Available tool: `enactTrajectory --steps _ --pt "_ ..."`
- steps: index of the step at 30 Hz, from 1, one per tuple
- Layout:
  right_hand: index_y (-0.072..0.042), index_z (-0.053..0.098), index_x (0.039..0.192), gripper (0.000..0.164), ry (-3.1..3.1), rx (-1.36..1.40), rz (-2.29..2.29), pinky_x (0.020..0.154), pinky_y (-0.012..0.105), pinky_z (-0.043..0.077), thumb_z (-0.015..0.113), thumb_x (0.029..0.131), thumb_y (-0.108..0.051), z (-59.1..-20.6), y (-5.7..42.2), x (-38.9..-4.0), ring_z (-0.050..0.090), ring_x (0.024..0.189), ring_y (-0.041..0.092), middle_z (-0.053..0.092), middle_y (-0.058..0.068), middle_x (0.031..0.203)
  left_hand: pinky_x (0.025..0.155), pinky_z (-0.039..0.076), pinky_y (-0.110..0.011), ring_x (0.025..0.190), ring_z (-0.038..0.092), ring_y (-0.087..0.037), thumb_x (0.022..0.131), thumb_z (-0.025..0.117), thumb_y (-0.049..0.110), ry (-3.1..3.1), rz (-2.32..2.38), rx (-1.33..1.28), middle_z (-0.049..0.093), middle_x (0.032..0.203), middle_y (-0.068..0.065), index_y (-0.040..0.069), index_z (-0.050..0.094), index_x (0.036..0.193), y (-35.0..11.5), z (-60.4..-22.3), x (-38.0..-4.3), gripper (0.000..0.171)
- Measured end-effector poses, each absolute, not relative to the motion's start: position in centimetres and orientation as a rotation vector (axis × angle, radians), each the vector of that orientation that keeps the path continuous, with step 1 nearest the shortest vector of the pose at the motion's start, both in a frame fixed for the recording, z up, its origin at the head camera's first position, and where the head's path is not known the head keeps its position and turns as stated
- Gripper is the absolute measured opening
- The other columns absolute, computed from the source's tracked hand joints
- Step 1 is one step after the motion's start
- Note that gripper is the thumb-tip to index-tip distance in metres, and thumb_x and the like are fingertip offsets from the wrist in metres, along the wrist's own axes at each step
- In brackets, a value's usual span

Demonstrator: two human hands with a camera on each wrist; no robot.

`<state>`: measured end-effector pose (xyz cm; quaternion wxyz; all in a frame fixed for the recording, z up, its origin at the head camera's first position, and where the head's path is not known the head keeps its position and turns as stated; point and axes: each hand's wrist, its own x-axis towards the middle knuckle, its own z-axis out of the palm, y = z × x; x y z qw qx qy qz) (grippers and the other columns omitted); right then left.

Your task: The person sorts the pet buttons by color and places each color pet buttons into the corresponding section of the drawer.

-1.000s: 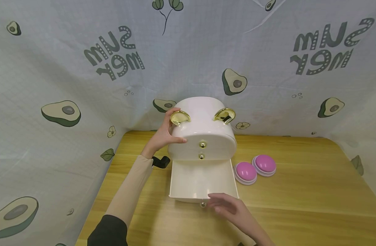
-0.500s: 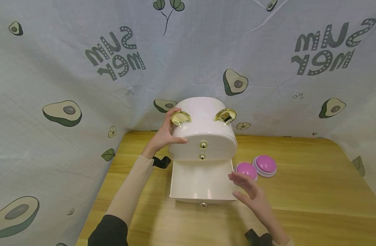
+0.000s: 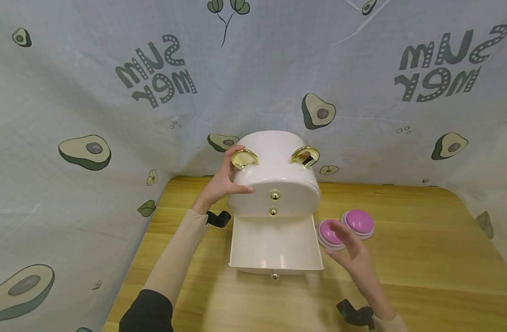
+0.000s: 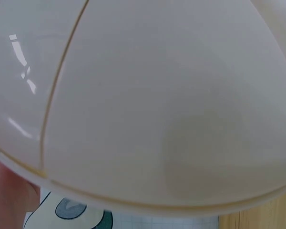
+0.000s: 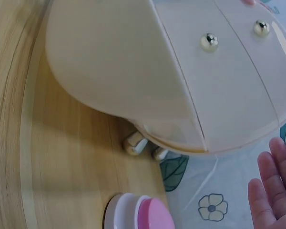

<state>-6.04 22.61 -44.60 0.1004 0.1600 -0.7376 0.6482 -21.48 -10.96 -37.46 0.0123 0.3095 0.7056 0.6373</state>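
A white glossy drawer box (image 3: 274, 170) with gold ears stands on the table, its lower drawer (image 3: 274, 242) pulled out with nothing inside. My left hand (image 3: 217, 186) grips the box's left side, thumb on the front and fingers behind the left gold ear. In the left wrist view the box's white front (image 4: 157, 109) fills most of the picture. My right hand (image 3: 357, 263) hovers right of the drawer, thumb and fingers spread, overlapping the nearer pink-domed round button (image 3: 327, 233). The right wrist view shows its straight fingers (image 5: 276, 176) apart from the box.
A second pink-domed button (image 3: 359, 221) sits just behind and right of the first, both on white bases. The wooden table (image 3: 423, 244) extends to the right. An avocado-print cloth (image 3: 253, 69) hangs behind and at the sides. Gold feet (image 5: 134, 144) show under the box.
My right hand has left the drawer's front knob and moved right to the nearer pink-domed button, its fingers spreading. The left hand and the box have stayed in place.
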Motion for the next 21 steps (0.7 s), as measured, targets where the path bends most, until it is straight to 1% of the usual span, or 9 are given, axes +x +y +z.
enactTrajectory --steps 5,12,15,21 --pt "0.009 0.04 0.137 0.061 -2.237 0.368 1.885 0.101 0.013 0.028 0.063 0.081 0.016 -45.0 23.0 -6.4 0.042 0.125 0.004 0.051 0.002 0.135 0.107 0.024 -0.048 0.132 0.03 -0.02 0.067 0.08 -0.01 2.198 1.993 0.967 0.029 0.142 -0.005 0.019 0.019 0.143 -10.9 -37.4 -21.5 0.102" --pt "0.004 0.037 0.141 0.066 -2.283 0.313 1.874 0.101 0.012 0.028 0.064 0.082 0.013 -45.4 23.5 -6.9 0.038 0.127 0.002 0.047 -0.002 0.138 0.107 0.026 -0.045 0.131 0.031 -0.02 0.066 0.08 -0.011 2.2 1.996 0.961 0.029 0.142 -0.005 0.019 0.019 0.143 -10.9 -37.6 -21.6 0.102" --pt "0.003 0.035 0.142 0.067 -2.301 0.284 1.864 0.101 0.012 0.027 0.065 0.083 0.013 -45.7 23.8 -7.1 0.036 0.128 0.001 0.045 0.002 0.14 0.107 0.026 -0.046 0.131 0.031 -0.021 0.066 0.08 -0.012 2.2 1.994 0.96 0.028 0.142 -0.006 0.019 0.019 0.143 -10.9 -37.6 -21.6 0.103" --pt "0.003 0.031 0.144 0.07 -2.35 0.228 1.833 0.102 0.012 0.025 0.066 0.084 0.008 -46.5 24.2 -7.4 0.032 0.13 0.0 0.037 0.017 0.145 0.107 0.025 -0.045 0.132 0.031 -0.02 0.066 0.08 -0.012 2.196 1.997 0.965 0.029 0.142 -0.005 0.019 0.019 0.143 -10.9 -37.7 -21.7 0.103"
